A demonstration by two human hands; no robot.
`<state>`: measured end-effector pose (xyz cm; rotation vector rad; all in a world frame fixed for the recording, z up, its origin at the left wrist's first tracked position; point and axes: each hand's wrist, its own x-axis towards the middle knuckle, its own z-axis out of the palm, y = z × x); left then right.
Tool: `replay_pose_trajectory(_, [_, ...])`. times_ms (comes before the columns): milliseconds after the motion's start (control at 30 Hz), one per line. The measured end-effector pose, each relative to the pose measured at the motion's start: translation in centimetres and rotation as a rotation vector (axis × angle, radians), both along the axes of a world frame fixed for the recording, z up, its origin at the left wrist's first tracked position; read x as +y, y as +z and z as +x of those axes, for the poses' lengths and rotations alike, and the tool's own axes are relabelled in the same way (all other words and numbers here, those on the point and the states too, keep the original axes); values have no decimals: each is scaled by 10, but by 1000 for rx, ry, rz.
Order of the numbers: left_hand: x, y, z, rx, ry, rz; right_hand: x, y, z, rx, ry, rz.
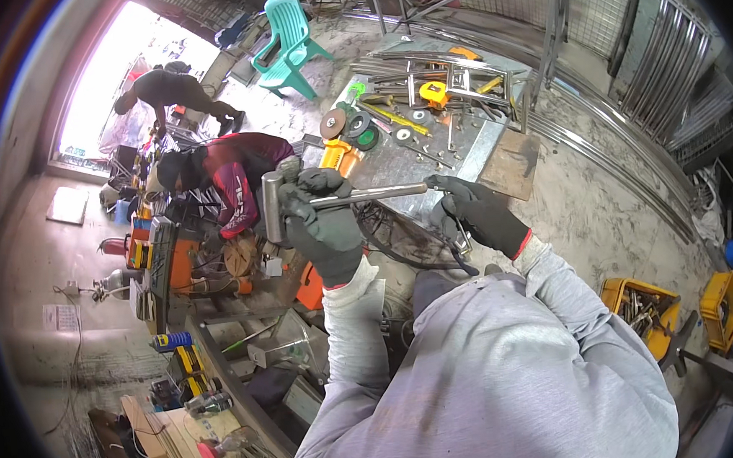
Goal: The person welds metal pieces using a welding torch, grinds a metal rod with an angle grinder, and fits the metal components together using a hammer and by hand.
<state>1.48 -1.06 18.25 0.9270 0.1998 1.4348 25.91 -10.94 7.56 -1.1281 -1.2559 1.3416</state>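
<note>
My left hand [324,227], in a black work glove, is closed round a steel hammer [364,196] close to its head. The cylindrical head stands upright at the left, and the metal handle points right. My right hand [479,212], gloved too, has its fingertips at the far end of the handle. Its lower fingers curl over a small shiny metal tool [463,241], whose kind I cannot make out. Beyond both hands lies a metal-topped worktable [392,167] with grinding discs [356,125], a yellow tape measure [435,95] and loose small tools.
A person in a maroon top [241,174] bends at the left; another in dark clothes [175,91] stoops near the bright doorway. A green plastic chair [290,45] stands beyond. Long metal tubes [614,168] curve along the right floor, near a yellow crate [671,340]. A black cable [402,262] runs below my hands.
</note>
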Motion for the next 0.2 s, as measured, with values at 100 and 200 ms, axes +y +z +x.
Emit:
replay_pose_trajectory(100, [-4, -5, 8, -33, -66, 105, -6, -15, 5, -186, -39, 16])
replay_pose_trajectory(200, [-17, -1, 15, 78, 40, -1, -15, -5, 6, -296, 6, -46])
